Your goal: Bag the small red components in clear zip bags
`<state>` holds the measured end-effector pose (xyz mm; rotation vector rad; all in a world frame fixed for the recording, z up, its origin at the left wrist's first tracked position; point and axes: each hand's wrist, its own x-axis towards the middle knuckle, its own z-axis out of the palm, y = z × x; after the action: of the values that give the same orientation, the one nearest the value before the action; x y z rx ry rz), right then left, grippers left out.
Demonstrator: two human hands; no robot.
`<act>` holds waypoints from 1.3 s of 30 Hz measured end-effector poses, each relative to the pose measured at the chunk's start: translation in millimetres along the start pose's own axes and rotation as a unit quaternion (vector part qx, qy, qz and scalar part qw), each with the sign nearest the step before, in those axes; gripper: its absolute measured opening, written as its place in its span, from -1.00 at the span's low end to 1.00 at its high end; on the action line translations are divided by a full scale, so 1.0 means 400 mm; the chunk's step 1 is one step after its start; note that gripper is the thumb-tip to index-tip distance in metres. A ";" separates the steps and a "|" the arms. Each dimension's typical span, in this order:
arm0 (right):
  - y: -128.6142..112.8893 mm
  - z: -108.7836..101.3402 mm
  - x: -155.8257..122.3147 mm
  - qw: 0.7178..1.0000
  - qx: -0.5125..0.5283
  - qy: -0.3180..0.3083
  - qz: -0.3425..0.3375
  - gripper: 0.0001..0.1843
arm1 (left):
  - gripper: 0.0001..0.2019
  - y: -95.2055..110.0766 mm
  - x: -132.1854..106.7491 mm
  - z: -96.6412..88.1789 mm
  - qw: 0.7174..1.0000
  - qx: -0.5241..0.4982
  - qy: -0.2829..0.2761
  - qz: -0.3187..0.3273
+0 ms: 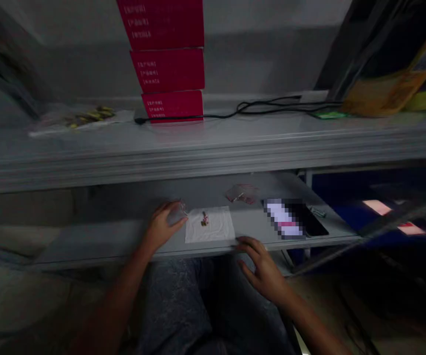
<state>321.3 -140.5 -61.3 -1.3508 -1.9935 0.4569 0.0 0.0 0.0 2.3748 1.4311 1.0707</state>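
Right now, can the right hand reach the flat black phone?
Probably yes: the right hand is at the front edge of the grey shelf, near the flat black phone, with nothing visible between them.

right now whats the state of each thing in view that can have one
left hand, closed around a small clear plastic packet
right hand, open, fingers spread
white sheet, flat and wrinkled, small item on it
phone, lying flat, screen pixelated
red cardboard boxes, stacked, slightly offset
black cable, lying loose

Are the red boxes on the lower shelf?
No, the stacked red boxes stand on the upper shelf, above the lower one.
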 end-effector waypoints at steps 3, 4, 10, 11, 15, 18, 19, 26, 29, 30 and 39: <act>-0.028 -0.013 0.010 1.000 0.009 0.003 0.001 -0.66 | -0.51 0.064 -0.087 0.032 0.998 -0.050 -0.031 -0.007; -0.040 -0.017 0.015 1.000 0.019 0.003 -0.002 -0.67 | -0.52 0.084 -0.111 0.041 0.997 -0.069 -0.039 -0.008; -0.138 -0.033 0.069 0.988 0.139 -0.017 -0.069 -0.70 | -0.61 0.176 -0.192 0.062 0.978 -0.192 -0.078 -0.024; -0.154 -0.031 0.077 0.983 0.156 -0.027 -0.087 -0.67 | -0.60 0.183 -0.199 0.061 0.971 -0.219 -0.087 -0.030; -0.189 -0.012 0.092 0.965 0.210 -0.086 -0.131 -0.63 | -0.63 0.186 -0.230 0.057 0.936 -0.317 -0.140 -0.060; -0.191 0.002 0.095 0.960 0.213 -0.119 -0.138 -0.66 | -0.66 0.170 -0.250 0.063 0.913 -0.355 -0.177 -0.092; -0.191 0.005 0.097 0.959 0.207 -0.131 -0.144 -0.68 | -0.66 0.164 -0.254 0.067 0.910 -0.358 -0.184 -0.101; -0.183 0.015 0.136 0.953 0.196 -0.176 -0.151 -0.68 | -0.67 0.158 -0.219 0.078 0.912 -0.347 -0.197 -0.091; -0.164 0.016 0.165 0.959 0.215 -0.135 -0.127 -0.66 | -0.71 0.141 -0.181 0.072 0.927 -0.326 -0.159 -0.091; -0.154 0.015 0.178 0.962 0.219 -0.117 -0.116 -0.67 | -0.72 0.130 -0.167 0.071 0.933 -0.317 -0.144 -0.096; -0.010 0.033 0.346 0.999 0.021 -0.030 -0.025 -0.79 | -0.66 0.028 -0.069 0.117 0.954 -0.273 -0.005 -0.124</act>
<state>277.1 -14.6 -21.4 -1.2724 -2.0510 0.5185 30.8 -18.8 -42.1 1.7622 1.1908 1.1910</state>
